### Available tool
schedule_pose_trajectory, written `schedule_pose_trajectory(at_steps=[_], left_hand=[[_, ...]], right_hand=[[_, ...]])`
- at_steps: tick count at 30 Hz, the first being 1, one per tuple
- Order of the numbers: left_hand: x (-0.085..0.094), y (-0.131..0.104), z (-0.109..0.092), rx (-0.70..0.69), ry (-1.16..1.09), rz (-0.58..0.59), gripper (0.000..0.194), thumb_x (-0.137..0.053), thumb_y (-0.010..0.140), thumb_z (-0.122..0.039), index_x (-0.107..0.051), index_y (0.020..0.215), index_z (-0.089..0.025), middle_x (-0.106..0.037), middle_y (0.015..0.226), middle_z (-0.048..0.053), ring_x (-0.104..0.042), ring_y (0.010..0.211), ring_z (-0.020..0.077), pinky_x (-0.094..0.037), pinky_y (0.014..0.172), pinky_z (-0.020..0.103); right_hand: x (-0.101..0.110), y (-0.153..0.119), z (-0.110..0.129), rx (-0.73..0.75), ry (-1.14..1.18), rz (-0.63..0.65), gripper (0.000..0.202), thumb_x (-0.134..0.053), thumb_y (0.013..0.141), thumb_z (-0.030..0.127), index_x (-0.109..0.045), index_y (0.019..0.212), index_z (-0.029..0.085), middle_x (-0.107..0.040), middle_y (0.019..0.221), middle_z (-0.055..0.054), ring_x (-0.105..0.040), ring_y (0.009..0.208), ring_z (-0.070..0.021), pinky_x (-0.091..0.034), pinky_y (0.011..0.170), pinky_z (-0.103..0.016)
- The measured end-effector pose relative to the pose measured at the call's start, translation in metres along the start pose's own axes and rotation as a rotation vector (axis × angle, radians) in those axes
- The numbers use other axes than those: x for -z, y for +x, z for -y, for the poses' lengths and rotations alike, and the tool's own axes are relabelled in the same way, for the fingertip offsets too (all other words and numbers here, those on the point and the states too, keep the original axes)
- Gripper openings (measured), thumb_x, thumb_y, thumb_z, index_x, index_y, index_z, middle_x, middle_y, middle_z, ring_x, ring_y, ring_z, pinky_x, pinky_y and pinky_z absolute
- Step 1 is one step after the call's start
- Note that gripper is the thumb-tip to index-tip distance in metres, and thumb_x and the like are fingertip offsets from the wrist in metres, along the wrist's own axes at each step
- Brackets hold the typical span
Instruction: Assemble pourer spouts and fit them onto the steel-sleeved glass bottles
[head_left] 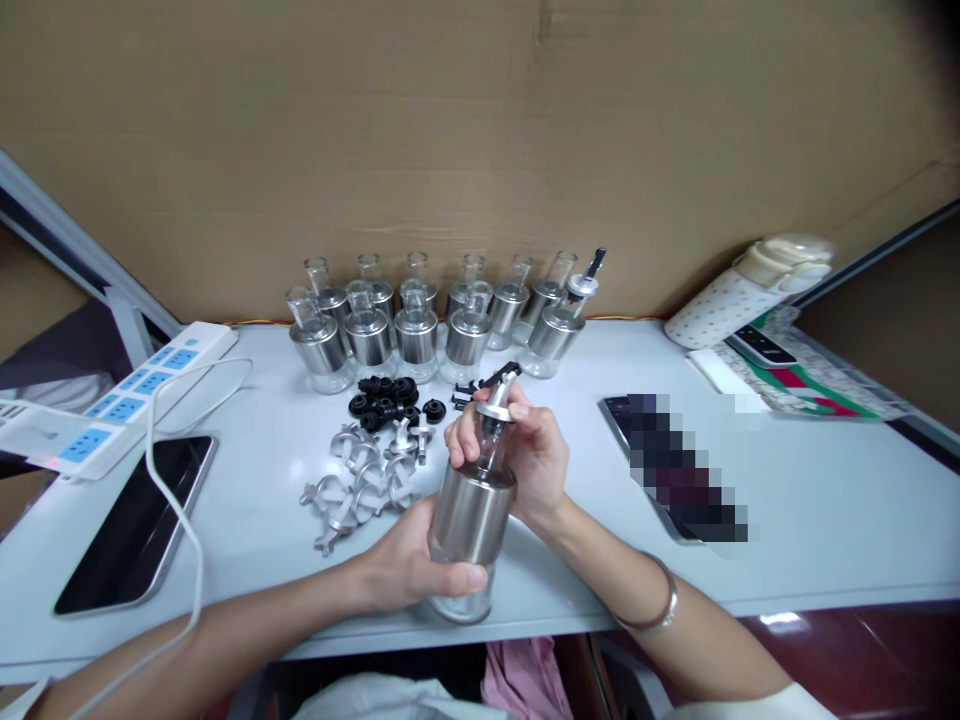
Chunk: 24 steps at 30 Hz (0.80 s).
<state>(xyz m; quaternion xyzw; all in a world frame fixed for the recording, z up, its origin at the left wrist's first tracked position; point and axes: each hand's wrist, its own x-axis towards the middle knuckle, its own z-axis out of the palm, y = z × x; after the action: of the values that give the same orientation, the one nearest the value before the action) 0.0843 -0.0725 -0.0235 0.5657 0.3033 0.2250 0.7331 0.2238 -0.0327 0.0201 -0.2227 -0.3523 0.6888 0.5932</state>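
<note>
Near the table's front edge, my left hand [409, 565] is wrapped around the lower body of a glass oil bottle [474, 515] with a brushed metal sleeve. The bottle leans slightly to the right. A silver pour spout [495, 411] with a black flap sits in its neck. My right hand [538, 450] closes around the neck from behind, its thumb against the spout's disc. Left of the bottle lie a pile of silver spout pieces [367, 488], several black rubber stoppers [384, 402] and small black flaps [463, 393], partly behind my right fingers.
Two rows of similar bottles [369, 338] stand along the cardboard wall; one at the right end has a spout [583, 287]. A power strip [139, 395], its white cable and a phone [139, 525] lie left. Another phone [626, 425] and a tilted flask [731, 300] are right.
</note>
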Motion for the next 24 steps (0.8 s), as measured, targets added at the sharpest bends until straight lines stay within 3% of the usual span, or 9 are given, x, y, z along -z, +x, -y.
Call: schedule_pose_trajectory(at_steps=[5, 11, 15, 21, 24], left_hand=[[0.0, 0.0, -0.001, -0.037, -0.029, -0.044, 0.055, -0.073, 0.064, -0.059, -0.056, 0.092, -0.014, -0.063, 0.086, 0.007, -0.059, 0.079, 0.0209, -0.046, 0.072, 0.033], [0.0, -0.002, 0.003, -0.094, -0.056, -0.083, 0.059, -0.073, 0.065, -0.06, -0.056, 0.099, -0.014, -0.064, 0.092, 0.009, -0.061, 0.086, 0.0244, -0.047, 0.077, 0.036], [-0.001, -0.003, 0.003, -0.088, -0.06, -0.096, 0.06, -0.072, 0.066, -0.063, -0.057, 0.098, -0.014, -0.064, 0.093, 0.01, -0.06, 0.089, 0.0261, -0.046, 0.081, 0.038], [-0.003, -0.001, 0.001, -0.111, -0.178, -0.127, 0.067, -0.076, 0.066, -0.059, -0.045, 0.111, -0.02, -0.057, 0.111, 0.009, -0.057, 0.104, 0.0266, -0.043, 0.088, 0.038], [-0.003, 0.001, 0.003, -0.115, -0.237, -0.071, 0.07, -0.074, 0.071, -0.057, -0.036, 0.119, -0.023, -0.054, 0.109, 0.006, -0.059, 0.099, 0.0221, -0.042, 0.09, 0.038]], right_hand=[[0.0, -0.006, -0.007, 0.034, -0.028, 0.07, 0.027, -0.044, 0.085, 0.046, -0.046, 0.1, 0.023, -0.062, 0.06, 0.002, -0.061, 0.056, -0.0177, -0.047, 0.058, -0.033], [0.009, -0.012, -0.016, 0.121, -0.225, 0.251, 0.062, -0.065, 0.079, 0.046, -0.029, 0.126, 0.029, -0.066, 0.096, -0.004, -0.066, 0.08, -0.0208, -0.052, 0.074, -0.04], [0.016, -0.009, -0.015, 0.13, -0.386, 0.33, 0.066, -0.067, 0.08, 0.046, -0.023, 0.128, 0.031, -0.063, 0.093, -0.004, -0.066, 0.08, -0.0211, -0.053, 0.077, -0.044], [0.014, -0.006, -0.003, 0.236, -0.519, 0.199, 0.052, -0.059, 0.086, 0.046, -0.026, 0.123, 0.03, -0.062, 0.08, -0.001, -0.066, 0.074, -0.0213, -0.054, 0.07, -0.041], [0.02, 0.002, 0.011, 0.412, -0.553, 0.072, 0.042, -0.054, 0.088, 0.042, -0.028, 0.118, 0.031, -0.062, 0.08, -0.001, -0.065, 0.07, -0.0208, -0.054, 0.065, -0.039]])
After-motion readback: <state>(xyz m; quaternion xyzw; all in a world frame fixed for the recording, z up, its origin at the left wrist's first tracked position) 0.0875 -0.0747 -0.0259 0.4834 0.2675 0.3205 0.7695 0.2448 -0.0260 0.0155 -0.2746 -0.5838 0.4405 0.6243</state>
